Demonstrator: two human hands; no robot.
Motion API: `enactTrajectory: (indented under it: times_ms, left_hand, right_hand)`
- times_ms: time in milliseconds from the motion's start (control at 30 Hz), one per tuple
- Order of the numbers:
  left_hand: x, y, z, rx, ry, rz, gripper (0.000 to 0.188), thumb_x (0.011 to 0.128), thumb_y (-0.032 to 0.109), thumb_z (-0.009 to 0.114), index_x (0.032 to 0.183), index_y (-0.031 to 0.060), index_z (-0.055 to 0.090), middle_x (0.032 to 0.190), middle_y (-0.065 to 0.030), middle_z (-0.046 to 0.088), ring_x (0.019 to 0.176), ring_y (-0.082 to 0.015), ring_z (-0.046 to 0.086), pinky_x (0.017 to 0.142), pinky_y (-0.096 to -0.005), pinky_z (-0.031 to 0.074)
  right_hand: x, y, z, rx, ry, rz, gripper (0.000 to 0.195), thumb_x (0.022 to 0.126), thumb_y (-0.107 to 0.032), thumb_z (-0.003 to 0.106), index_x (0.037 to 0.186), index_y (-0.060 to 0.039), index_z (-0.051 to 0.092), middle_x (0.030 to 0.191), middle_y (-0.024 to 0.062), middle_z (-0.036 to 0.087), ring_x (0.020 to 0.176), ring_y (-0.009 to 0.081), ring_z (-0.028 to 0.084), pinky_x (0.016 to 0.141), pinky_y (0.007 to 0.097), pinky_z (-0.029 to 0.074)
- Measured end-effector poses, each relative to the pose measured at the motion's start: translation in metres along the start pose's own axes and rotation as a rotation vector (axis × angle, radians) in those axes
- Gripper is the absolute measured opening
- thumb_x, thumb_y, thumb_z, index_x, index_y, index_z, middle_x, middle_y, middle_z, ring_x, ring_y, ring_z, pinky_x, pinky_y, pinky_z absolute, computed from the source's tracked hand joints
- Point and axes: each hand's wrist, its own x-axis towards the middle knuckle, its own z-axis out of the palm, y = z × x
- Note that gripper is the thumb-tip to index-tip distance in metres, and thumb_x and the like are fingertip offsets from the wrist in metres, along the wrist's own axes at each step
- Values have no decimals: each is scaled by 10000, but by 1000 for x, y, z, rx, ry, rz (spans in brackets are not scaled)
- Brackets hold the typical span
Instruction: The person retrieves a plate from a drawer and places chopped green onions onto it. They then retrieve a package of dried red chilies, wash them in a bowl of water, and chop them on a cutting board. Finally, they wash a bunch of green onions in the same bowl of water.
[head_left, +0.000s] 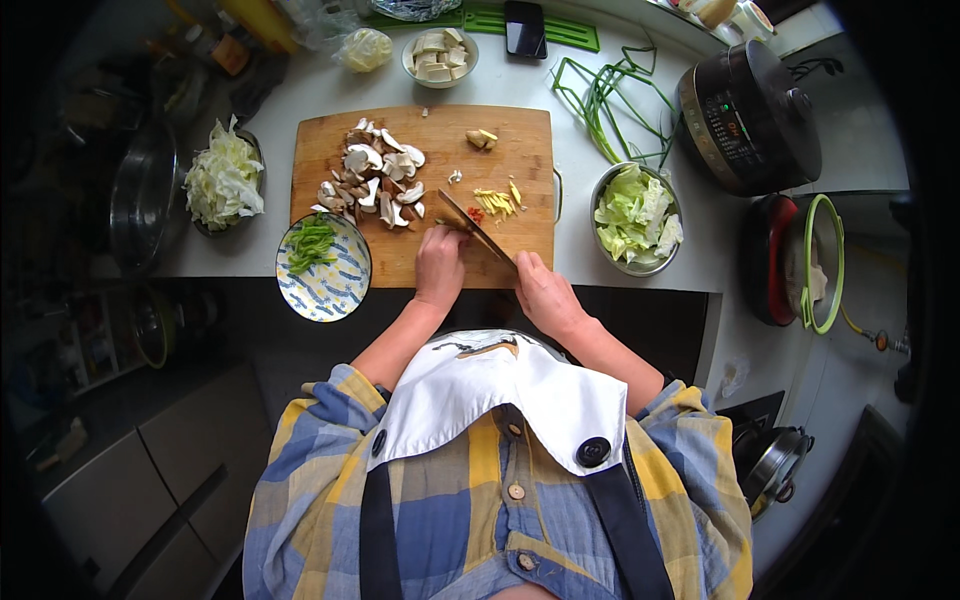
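Observation:
On a wooden cutting board (420, 259), my right hand (546, 292) grips a kitchen knife (487, 238), its blade slanting up and left. My left hand (441, 262) presses on the board beside the blade; what lies under its fingertips is mostly hidden. Small red chopped bits (475, 215) lie just right of the blade, next to yellow ginger strips (495, 202). Sliced mushrooms (367, 176) are heaped at the board's left. A piece of ginger (480, 138) lies near the top right. Sliced green pepper (311, 244) rests on a patterned plate (337, 289) overlapping the board's lower left corner.
Cabbage fills a metal bowl (656, 268) at right and another bowl at left (244, 225). Behind the board stand a bowl of tofu (439, 81) and a phone (526, 30). Scallions (604, 105) lie near a dark electric cooker (750, 120). A colander (817, 262) sits far right.

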Motion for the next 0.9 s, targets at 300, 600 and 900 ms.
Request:
enactTrajectory:
  times_ms: [300, 600, 900]
  left_hand:
    - [0, -3, 8, -15, 93, -54, 48, 768, -18, 642, 793, 11, 613, 816, -144, 594, 816, -351, 579, 714, -431, 463]
    - [-3, -8, 11, 72, 96, -19, 159, 709, -88, 565, 828, -11, 639, 882, -162, 609, 856, -361, 574, 753, -430, 476]
    - [0, -3, -8, -140, 66, -114, 119, 804, -7, 609, 891, 9, 689, 867, -157, 656, 821, -347, 624, 728, -405, 492]
  right_hand:
    - [-14, -21, -41, -31, -183, 56, 200, 832, 36, 509, 998, 9, 401, 904, 235, 544, 737, 451, 596, 644, 517, 493]
    - [-6, -10, -6, -98, -138, 16, 255, 782, 66, 528, 1000, 18, 405, 892, 232, 516, 684, 426, 619, 583, 478, 524]
    - [-5, 10, -9, 82, -38, 13, 185, 857, -2, 511, 999, -5, 393, 900, 223, 537, 766, 449, 568, 651, 524, 469]
